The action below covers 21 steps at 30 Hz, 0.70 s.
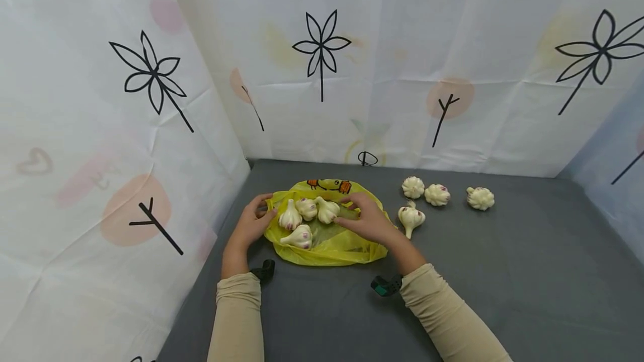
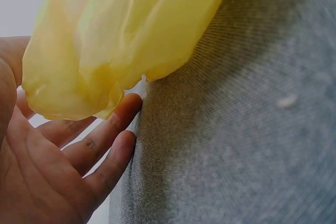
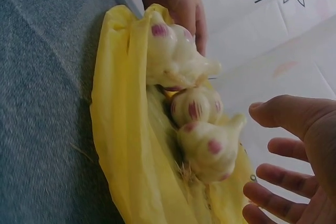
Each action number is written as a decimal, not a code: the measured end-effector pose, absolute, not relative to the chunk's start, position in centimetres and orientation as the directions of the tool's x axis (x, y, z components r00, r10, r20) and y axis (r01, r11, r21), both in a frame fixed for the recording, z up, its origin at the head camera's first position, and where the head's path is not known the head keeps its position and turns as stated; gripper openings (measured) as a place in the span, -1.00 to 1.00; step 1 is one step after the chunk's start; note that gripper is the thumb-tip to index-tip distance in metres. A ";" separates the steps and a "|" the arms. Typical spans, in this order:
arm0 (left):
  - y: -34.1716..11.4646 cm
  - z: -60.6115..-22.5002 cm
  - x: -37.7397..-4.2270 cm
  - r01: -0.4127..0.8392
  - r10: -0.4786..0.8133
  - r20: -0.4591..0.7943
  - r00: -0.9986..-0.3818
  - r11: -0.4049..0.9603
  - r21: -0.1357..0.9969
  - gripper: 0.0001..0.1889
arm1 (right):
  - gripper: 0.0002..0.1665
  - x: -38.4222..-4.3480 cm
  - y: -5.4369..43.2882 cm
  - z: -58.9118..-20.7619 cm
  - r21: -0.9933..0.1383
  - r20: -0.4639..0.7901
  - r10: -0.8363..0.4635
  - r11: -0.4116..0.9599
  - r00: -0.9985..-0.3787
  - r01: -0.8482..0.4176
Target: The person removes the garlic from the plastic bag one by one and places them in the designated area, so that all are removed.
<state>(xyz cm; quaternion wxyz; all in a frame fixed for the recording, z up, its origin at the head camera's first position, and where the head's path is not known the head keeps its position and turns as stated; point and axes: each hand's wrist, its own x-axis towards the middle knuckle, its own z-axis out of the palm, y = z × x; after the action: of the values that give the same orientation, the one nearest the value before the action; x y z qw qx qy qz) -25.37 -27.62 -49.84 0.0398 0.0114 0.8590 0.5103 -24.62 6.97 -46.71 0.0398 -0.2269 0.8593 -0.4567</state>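
Observation:
A yellow plastic bag (image 1: 347, 244) lies on the table with its mouth spread wide. Several garlic bulbs (image 1: 328, 211) with purple streaks sit inside it, mostly toward its left half. My left hand (image 1: 253, 221) is at the bag's left edge; in the left wrist view its fingers (image 2: 89, 150) are loosely extended under the hanging yellow plastic. Over the bag's right side hovers my right hand (image 1: 366, 219), its fingers spread with nothing between them. In the right wrist view that hand (image 3: 299, 156) stands apart from the nearest garlic bulb (image 3: 210, 148).
To the right of the bag, several more garlic bulbs (image 1: 411, 218) lie loose on the grey tabletop (image 1: 503, 278). One garlic bulb (image 1: 480, 198) is farther off to the right. Patterned white cloth (image 1: 382, 66) hangs behind the table and along its left side.

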 end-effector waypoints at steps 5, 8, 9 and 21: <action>-27.5 -49.7 -25.4 -0.023 0.065 -0.060 -0.996 0.468 0.883 -0.40 | -0.40 -24.9 5.9 -46.9 -0.803 0.126 -0.412 0.492 -0.902 -0.337; -27.5 -49.6 -25.3 -0.027 0.065 -0.064 -0.996 0.466 0.884 -0.40 | -0.40 -25.2 5.5 -47.1 -0.811 0.117 -0.405 0.488 -0.907 -0.323; -27.5 -49.6 -25.3 -0.027 0.065 -0.065 -0.996 0.467 0.884 -0.40 | -0.39 -25.3 5.4 -47.2 -0.812 0.114 -0.404 0.489 -0.908 -0.319; -27.5 -49.7 -25.3 -0.017 0.071 -0.057 -0.996 0.462 0.887 -0.41 | -0.38 -26.1 4.3 -48.1 -0.807 0.078 -0.367 0.523 -0.927 -0.275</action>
<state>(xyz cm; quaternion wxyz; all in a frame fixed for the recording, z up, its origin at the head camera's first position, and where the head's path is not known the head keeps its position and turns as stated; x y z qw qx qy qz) -25.34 -27.46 -49.71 0.0427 0.0158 0.8540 0.5182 -26.08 4.26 -48.12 0.0511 -0.1843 0.8712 -0.4521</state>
